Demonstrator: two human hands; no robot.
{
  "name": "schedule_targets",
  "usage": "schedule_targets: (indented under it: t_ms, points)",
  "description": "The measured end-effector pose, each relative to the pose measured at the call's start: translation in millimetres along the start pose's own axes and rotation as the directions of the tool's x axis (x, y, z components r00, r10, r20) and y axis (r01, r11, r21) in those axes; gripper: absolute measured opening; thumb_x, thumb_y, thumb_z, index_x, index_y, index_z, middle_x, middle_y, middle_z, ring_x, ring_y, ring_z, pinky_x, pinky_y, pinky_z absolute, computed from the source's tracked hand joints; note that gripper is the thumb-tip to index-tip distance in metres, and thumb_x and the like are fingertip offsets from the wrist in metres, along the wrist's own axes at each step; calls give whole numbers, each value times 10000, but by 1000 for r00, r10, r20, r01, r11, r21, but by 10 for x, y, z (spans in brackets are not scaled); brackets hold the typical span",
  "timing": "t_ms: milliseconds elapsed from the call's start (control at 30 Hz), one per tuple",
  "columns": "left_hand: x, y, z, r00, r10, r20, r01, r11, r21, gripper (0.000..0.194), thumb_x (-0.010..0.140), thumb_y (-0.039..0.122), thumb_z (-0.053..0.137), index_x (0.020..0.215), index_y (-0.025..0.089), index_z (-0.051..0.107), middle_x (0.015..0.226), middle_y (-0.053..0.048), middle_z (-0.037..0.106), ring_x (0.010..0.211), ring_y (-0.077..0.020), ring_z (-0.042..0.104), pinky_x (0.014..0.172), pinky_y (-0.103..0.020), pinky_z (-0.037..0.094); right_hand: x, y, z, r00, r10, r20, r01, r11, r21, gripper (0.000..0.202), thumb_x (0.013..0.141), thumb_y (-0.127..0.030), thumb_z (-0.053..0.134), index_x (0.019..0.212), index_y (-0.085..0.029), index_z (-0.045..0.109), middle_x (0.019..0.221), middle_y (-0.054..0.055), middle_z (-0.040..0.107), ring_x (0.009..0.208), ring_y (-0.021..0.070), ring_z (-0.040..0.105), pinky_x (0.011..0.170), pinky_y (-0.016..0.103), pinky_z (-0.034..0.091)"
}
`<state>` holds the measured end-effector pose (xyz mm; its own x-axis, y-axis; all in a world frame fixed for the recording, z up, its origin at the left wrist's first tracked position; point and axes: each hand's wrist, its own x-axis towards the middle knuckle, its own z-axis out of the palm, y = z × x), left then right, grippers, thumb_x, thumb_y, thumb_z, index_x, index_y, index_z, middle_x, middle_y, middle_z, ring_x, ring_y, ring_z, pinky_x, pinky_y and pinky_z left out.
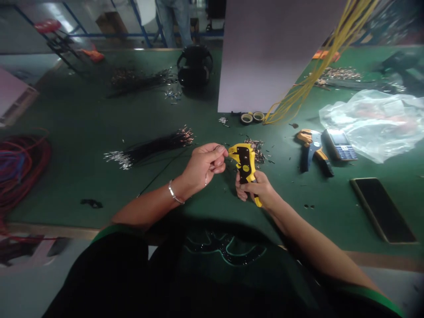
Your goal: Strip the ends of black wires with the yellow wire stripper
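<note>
My right hand [256,185] is wrapped round the handles of a yellow and black wire stripper [244,161], its jaws turned toward my left hand. Thumb and fingers of my left hand [208,161] are pinched on a thin black wire [162,170], whose length trails down-left across the table. The wire's end is close to the stripper's jaws; whether it sits inside them I cannot tell. Behind the stripper lies a heap of small cut insulation bits [260,150]. Left of my hands rests a bundle of black wires [152,145] with coppery ends on one side and silvery ends on the other.
A second stripper [313,150], a keypad phone [340,145], a smartphone [384,210] and a plastic bag [380,119] lie at right. Tape rolls [252,117] sit below a pale panel [265,53] with yellow wires [318,70]. Red cable coils [23,168] are at left. A person [174,20] stands behind.
</note>
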<state>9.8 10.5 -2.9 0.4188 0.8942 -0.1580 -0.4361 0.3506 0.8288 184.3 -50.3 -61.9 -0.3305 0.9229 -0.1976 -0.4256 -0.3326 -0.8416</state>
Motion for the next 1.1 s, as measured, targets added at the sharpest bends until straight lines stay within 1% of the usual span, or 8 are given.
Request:
schedule_targets:
  t_ms: [267,367,533,667,767,867,1000,1100]
  points:
    - [34,78,-26,999,-24,-35,22,997,-72,199,888,158,542,700,115,590,498,63,351,416,-20,277,434,-159,286,4,19,2,989,27,146,-36,998,59,270,617,-85,624,876,-140,571,624,-17,580,487,131,525,480,301,440]
    - [39,110,-38,999,-13,-30,10,995,-101,191,887,145,542,707,114,598,502,62,344,421,-19,279,433,-154,289,4,17,6,988,29,153,-35,998,42,303,623,-103,630,918,-140,577,677,3,600,546,151,556,546,335,466]
    - [-13,179,-10,997,71,8,-71,996,-59,189,884,157,546,712,124,618,491,57,350,424,-24,291,428,-160,294,-23,-77,-11,1000,6,29,-5,999,-51,309,687,-207,617,987,-140,578,736,32,617,589,171,567,597,353,465]
    - [-88,258,39,991,137,6,-137,990,17,166,866,195,587,716,140,633,486,56,367,418,-24,305,428,-170,314,-59,-190,-8,980,-94,-175,38,954,-299,280,753,-291,585,1001,-162,573,786,31,604,599,157,539,581,321,442]
    - [-142,312,80,983,181,7,-181,982,55,166,845,241,628,707,150,641,476,56,374,411,-26,305,424,-183,320,-80,-226,36,958,-170,-229,-6,791,-612,270,735,-329,611,960,-181,577,788,19,594,640,160,518,599,306,425]
    - [-183,337,119,977,213,23,-214,975,66,183,818,283,665,686,157,646,458,56,373,407,-29,302,416,-192,311,-91,-187,118,952,-227,-205,-61,514,-855,282,727,-354,619,950,-184,596,783,28,613,658,175,528,619,310,414]
    - [-211,326,137,976,208,71,-211,977,40,165,815,270,669,701,151,661,466,51,390,416,-31,315,421,-197,308,-91,-48,217,932,-330,-152,-84,210,-974,392,703,-358,659,1054,-190,609,885,72,679,696,205,599,660,329,439]
    - [-213,306,127,979,181,90,-184,983,22,155,824,252,658,713,143,666,471,50,385,419,-30,307,417,-194,296,-91,30,238,924,-377,-64,-58,29,-998,283,730,-319,631,978,-183,654,838,84,688,698,217,615,659,334,443]
